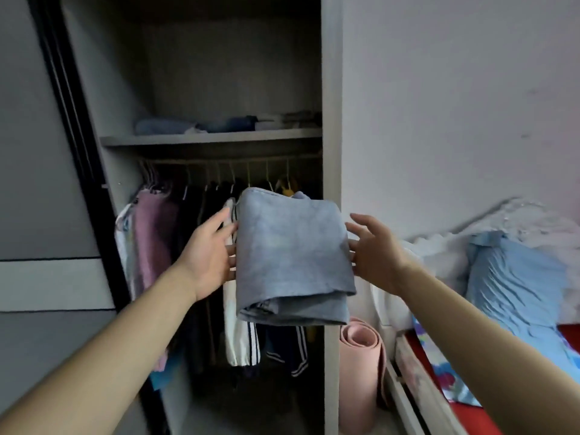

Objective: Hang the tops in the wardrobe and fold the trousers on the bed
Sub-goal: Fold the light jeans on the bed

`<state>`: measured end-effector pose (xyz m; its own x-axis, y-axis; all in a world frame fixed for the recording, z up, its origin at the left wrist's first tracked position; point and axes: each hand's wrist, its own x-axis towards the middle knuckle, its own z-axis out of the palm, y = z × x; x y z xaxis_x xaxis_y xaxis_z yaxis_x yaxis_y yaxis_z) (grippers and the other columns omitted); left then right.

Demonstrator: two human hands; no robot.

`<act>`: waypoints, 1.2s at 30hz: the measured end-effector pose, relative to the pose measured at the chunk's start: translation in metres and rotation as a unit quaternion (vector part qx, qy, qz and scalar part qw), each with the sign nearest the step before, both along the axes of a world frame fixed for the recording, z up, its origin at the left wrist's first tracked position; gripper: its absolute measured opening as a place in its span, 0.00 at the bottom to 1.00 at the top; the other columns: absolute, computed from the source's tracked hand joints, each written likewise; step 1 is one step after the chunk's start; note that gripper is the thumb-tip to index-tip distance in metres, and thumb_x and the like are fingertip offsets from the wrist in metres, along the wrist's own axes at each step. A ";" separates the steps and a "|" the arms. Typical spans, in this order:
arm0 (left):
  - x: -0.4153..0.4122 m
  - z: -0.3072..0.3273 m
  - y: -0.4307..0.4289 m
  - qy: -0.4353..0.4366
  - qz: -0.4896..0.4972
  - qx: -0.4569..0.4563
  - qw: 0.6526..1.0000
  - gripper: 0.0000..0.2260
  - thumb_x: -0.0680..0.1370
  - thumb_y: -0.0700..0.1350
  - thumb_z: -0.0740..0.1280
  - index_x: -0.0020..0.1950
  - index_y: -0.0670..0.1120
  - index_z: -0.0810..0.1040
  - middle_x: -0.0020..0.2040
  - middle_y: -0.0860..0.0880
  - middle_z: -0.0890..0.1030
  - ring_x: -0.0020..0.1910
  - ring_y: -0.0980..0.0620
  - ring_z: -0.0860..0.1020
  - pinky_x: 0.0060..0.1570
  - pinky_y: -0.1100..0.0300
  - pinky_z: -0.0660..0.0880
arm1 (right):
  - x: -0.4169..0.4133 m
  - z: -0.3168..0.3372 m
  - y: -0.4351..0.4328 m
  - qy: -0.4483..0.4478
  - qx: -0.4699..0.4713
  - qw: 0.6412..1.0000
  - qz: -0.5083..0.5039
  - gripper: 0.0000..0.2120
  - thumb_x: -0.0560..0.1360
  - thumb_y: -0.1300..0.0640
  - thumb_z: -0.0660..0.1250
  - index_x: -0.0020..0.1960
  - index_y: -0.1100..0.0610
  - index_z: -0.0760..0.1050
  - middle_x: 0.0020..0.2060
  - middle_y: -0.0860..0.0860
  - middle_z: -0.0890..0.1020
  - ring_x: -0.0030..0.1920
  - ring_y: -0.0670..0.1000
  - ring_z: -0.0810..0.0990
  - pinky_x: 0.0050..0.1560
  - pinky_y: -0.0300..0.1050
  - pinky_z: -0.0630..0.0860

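A folded blue-grey pair of trousers [292, 255] is held up in front of the open wardrobe [331, 120]. My left hand [204, 255] supports its left side with straight fingers reaching under the cloth. My right hand [376, 252] does the same on the right side, its thumb raised clear of the fabric. Behind the bundle, several tops [157, 233] hang from hangers on the rail [232, 161]: pink, dark and white striped ones. The bed [470, 416], with a red sheet, lies at the lower right.
A wardrobe shelf [213, 138] above the rail carries folded blue and white clothes. The sliding door [47, 183] stands at the left. A rolled pink mat [361, 372] leans between wardrobe and bed. A blue pillow [518, 284] and white bedding lie on the bed.
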<state>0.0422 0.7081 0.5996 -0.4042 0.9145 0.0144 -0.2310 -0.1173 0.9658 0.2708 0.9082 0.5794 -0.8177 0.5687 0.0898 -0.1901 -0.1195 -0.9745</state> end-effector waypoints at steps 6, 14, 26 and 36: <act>-0.069 0.045 -0.041 0.014 0.055 0.033 0.998 0.29 0.75 0.67 0.61 0.73 0.55 0.71 0.37 0.50 0.83 0.32 0.51 0.81 0.30 0.59 0.77 | -0.093 0.059 -0.025 -0.010 0.095 0.995 0.040 0.35 0.70 0.38 0.63 0.73 0.51 0.70 0.62 0.54 0.80 0.60 0.56 0.81 0.56 0.52 0.77; -0.160 0.101 0.009 0.087 0.146 0.090 0.981 0.13 0.75 0.55 0.64 0.49 0.51 0.84 0.36 0.49 0.72 0.33 0.50 0.69 0.36 0.56 0.64 | -0.206 0.124 0.025 0.027 0.180 0.980 0.086 0.28 0.66 0.49 0.64 0.65 0.55 0.77 0.51 0.54 0.84 0.49 0.55 0.83 0.53 0.50 0.78; -0.294 0.238 0.146 0.170 0.240 0.131 0.947 0.07 0.76 0.43 0.59 0.45 0.47 0.77 0.31 0.51 0.77 0.25 0.53 0.77 0.26 0.66 0.74 | -0.365 0.269 0.158 0.089 0.296 0.949 0.058 0.30 0.66 0.65 0.59 0.69 0.63 0.70 0.58 0.59 0.77 0.56 0.61 0.78 0.53 0.53 0.72; -0.430 0.294 0.252 0.209 0.218 0.142 0.943 0.07 0.76 0.41 0.63 0.51 0.44 0.78 0.35 0.49 0.83 0.34 0.51 0.84 0.35 0.62 0.79 | -0.494 0.331 0.242 0.101 0.321 0.940 -0.051 0.31 0.55 0.68 0.61 0.59 0.64 0.73 0.56 0.60 0.77 0.51 0.58 0.82 0.43 0.44 0.78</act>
<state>-0.3875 0.9605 0.8933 -0.6460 0.5972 0.4754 0.2924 -0.3817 0.8768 -0.2235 1.1500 0.9103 -0.6909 0.4188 0.5893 -0.3585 0.5093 -0.7823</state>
